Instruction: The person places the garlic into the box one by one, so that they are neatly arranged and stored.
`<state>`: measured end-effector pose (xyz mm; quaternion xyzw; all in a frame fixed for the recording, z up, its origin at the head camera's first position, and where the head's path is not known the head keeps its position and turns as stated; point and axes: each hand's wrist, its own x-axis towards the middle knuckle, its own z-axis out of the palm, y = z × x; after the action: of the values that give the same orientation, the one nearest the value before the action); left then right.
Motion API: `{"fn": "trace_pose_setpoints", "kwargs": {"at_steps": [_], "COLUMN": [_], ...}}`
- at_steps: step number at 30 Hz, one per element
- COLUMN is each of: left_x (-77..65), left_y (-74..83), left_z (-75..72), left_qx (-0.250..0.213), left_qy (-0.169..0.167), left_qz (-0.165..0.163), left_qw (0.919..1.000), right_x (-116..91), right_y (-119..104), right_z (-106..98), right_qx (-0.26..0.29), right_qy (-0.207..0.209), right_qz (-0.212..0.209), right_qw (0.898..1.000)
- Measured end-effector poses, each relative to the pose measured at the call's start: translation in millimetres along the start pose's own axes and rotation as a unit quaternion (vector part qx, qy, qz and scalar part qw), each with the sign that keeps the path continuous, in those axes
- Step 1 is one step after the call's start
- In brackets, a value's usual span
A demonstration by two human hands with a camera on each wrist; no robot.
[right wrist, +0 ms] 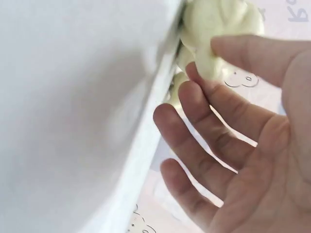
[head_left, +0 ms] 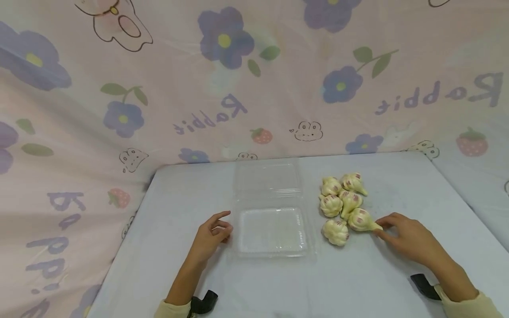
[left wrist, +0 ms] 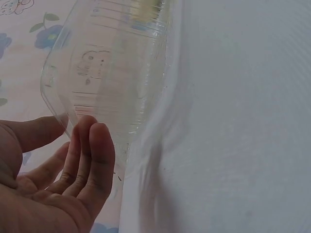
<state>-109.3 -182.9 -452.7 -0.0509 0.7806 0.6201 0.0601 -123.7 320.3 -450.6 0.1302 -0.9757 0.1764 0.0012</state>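
My right hand [head_left: 411, 238] pinches the stem of a garlic bulb [head_left: 361, 220] between thumb and index finger, the other fingers loose below it in the right wrist view. The bulb is pale with purplish streaks and lies beside several similar garlic bulbs [head_left: 331, 206]. Left of them lies a clear plastic clamshell box [head_left: 274, 255], its lid [head_left: 267, 177] folded back away from me. At the box's left edge is my left hand [head_left: 211, 234], its fingers loosely bent. The left wrist view shows its fingertips close against the box rim; whether they touch cannot be told.
A white-covered table [head_left: 358, 287] carries everything. Behind it and to the left hangs a pink cloth [head_left: 278, 97] printed with flowers, rabbits and strawberries. Each wrist bears a black device, such as the one on the right wrist [head_left: 424, 287].
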Motion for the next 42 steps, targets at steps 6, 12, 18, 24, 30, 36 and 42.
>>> {"fn": "trace_pose_setpoints", "kwargs": {"at_steps": [6, 12, 18, 24, 30, 36, 42], "left_x": [1.1, 1.7, 1.3, 2.8, 2.7, 3.5, 3.9], "left_y": [-0.3, -1.6, -2.1, -3.4, -2.1, -2.5, 0.5], "left_z": [0.6, -1.9, -4.2, -4.1, -1.6, -2.3, -3.2], "left_qx": [0.005, -0.004, -0.008, -0.015, -0.015, -0.003, 0.011], "left_qy": [-0.002, -0.008, -0.012, -0.016, -0.021, -0.014, -0.021], "left_qz": [0.005, -0.009, -0.007, -0.008, -0.004, -0.009, -0.007], "left_qw": [1.0000, 0.9999, 0.9999, 0.9997, 0.9997, 0.9999, 0.9997], "right_x": [-5.0, -4.4, 3.8, 9.7, 4.8, 0.8, -0.7], "right_y": [-1.2, -6.5, -12.5, -16.0, -15.2, -12.4, -6.2], "right_z": [-10.5, -19.7, -21.3, -14.3, -8.3, -5.0, 2.8], "right_qx": [0.019, 0.012, 0.016, 0.069, 0.105, 0.122, 0.122], "right_qy": [0.038, 0.075, 0.088, 0.055, 0.007, -0.018, -0.022], "right_qz": [-0.012, -0.030, -0.036, -0.026, -0.007, -0.013, -0.058], "right_qw": [0.999, 0.997, 0.995, 0.996, 0.994, 0.992, 0.991]}}
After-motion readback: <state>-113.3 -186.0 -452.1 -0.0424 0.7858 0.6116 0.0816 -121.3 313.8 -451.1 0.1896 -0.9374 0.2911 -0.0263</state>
